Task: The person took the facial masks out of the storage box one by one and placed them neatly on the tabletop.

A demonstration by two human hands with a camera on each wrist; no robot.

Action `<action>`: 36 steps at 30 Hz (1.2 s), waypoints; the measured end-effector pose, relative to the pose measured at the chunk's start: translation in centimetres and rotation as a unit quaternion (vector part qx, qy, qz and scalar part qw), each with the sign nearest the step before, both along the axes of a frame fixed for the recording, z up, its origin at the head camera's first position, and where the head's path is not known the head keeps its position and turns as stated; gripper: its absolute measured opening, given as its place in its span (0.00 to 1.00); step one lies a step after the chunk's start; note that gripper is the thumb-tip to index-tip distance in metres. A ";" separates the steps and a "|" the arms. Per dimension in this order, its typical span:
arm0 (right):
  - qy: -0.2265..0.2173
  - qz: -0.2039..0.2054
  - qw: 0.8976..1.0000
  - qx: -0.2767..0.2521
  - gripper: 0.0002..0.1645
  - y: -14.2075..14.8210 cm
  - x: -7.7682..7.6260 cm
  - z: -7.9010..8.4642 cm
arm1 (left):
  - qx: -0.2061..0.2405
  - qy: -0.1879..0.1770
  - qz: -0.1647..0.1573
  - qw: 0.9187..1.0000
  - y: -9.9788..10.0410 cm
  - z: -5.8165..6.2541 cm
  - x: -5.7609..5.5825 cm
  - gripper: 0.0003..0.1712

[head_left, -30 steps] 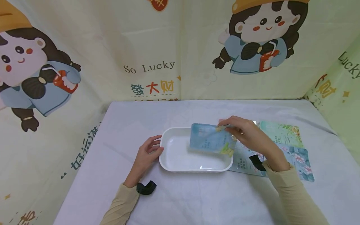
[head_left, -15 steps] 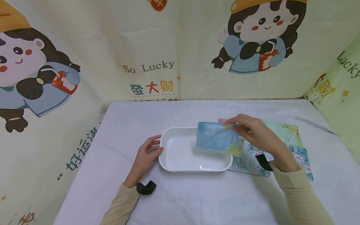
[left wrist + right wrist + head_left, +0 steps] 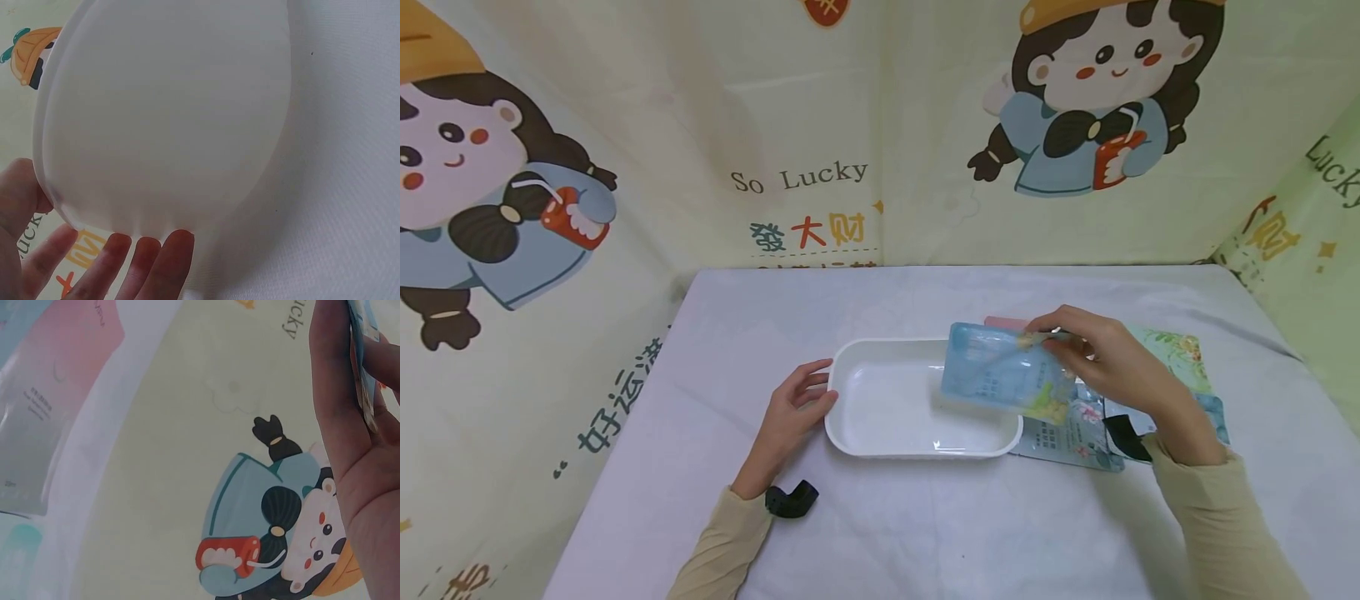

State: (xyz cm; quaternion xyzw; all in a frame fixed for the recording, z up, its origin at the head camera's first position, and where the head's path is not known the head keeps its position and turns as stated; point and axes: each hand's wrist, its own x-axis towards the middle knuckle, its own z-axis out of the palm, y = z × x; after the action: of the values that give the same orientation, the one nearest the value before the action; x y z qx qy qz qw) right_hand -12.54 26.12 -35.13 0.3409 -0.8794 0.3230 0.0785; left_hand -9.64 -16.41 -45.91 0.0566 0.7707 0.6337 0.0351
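Note:
In the head view, a white tray (image 3: 887,417) lies on the table, its inside bare where visible. My left hand (image 3: 792,417) holds the tray's left end, thumb at the rim; in the left wrist view the fingertips (image 3: 178,240) meet the outer wall. Over the tray's right end hangs a blue sheet mask packet (image 3: 988,367) with yellow-green fruit printed at its lower corner. My right hand (image 3: 1093,354) pinches its upper right part between thumb and fingers. From the right wrist camera, the packet (image 3: 364,362) shows edge-on in the grip.
Right of the tray lie more packets: a blue floral one (image 3: 1067,442), a green one (image 3: 1176,354) and a pink one (image 3: 1003,322), partly covered by the right hand and held packet. A white cloth covers the table (image 3: 880,533); a printed curtain (image 3: 925,225) hangs behind.
My right hand has moved rightward with the blue sheet mask packet, from above the tray towards the other packets. The left hand and the tray have stayed put.

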 end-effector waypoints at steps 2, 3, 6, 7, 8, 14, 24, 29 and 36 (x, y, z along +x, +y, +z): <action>-0.001 0.001 1.000 -0.002 0.26 0.3 0.2 0.0 | 0.000 0.000 0.000 1.000 0.0 0.0 0.0 0.29; -0.001 0.003 1.000 -0.003 0.25 0.5 0.2 0.0 | -0.001 0.001 0.000 1.000 0.1 -0.1 0.0 0.29; -0.003 0.008 1.000 -0.010 0.24 1.0 0.5 -0.1 | -0.002 -0.001 0.002 1.000 0.1 -0.1 0.1 0.28; -0.005 0.008 1.000 -0.010 0.23 1.1 0.6 0.0 | -0.002 -0.002 0.003 1.000 0.1 0.0 0.1 0.28; -0.009 0.008 1.000 -0.012 0.23 1.2 0.6 0.0 | -0.002 -0.002 0.004 1.000 0.1 0.0 0.1 0.28; -0.032 -0.008 0.999 0.003 0.23 1.9 0.9 -0.3 | -0.002 -0.009 0.011 1.000 0.2 0.2 0.2 0.29; -0.050 0.011 0.999 -0.006 0.24 3.3 1.7 -0.4 | -0.003 -0.004 0.008 1.000 0.3 0.2 0.2 0.28; -0.047 0.014 0.999 -0.004 0.24 4.0 2.2 -0.2 | -0.002 -0.004 0.006 1.000 0.2 0.3 0.2 0.29; -0.038 0.017 0.999 0.000 0.27 5.1 2.6 -0.2 | 0.001 -0.004 0.004 1.000 0.2 0.3 0.1 0.29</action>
State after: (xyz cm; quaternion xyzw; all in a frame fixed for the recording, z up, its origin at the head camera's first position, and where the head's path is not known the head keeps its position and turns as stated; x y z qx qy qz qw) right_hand -9.91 31.19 -35.28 0.3428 -0.8759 0.3372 0.0393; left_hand -9.54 -16.21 -45.64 0.0508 0.7699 0.6351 0.0354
